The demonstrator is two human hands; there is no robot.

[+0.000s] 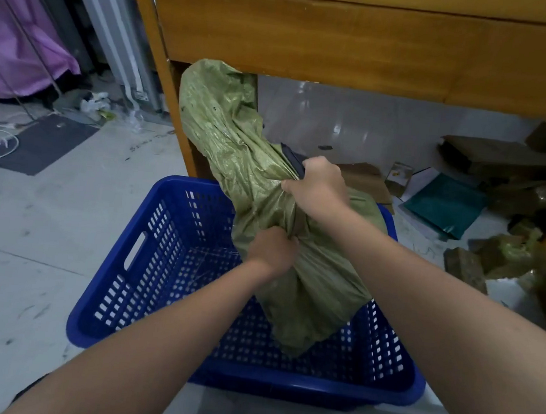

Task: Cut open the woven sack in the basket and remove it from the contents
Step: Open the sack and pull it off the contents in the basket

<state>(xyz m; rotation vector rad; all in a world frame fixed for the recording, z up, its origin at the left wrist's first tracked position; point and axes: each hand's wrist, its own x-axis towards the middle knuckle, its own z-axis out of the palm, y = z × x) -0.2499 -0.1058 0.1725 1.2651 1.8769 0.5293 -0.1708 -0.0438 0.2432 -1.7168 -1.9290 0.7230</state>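
A green woven sack (237,143) is held up over a blue perforated plastic basket (145,271), its lower end hanging down inside the basket. My left hand (272,248) grips a bunched fold of the sack low down. Higher up, my right hand (320,184) clutches the sack together with a dark cutter (293,158) that sticks out past my knuckles. The sack looks slack and crumpled. What lies in the basket under the sack is hidden.
A wooden table (347,47) stands right behind the basket, its leg (166,89) beside the sack. Flattened cardboard, green bags and a teal mailer (445,203) litter the floor on the right. Cables and a dark mat (47,145) lie on the left.
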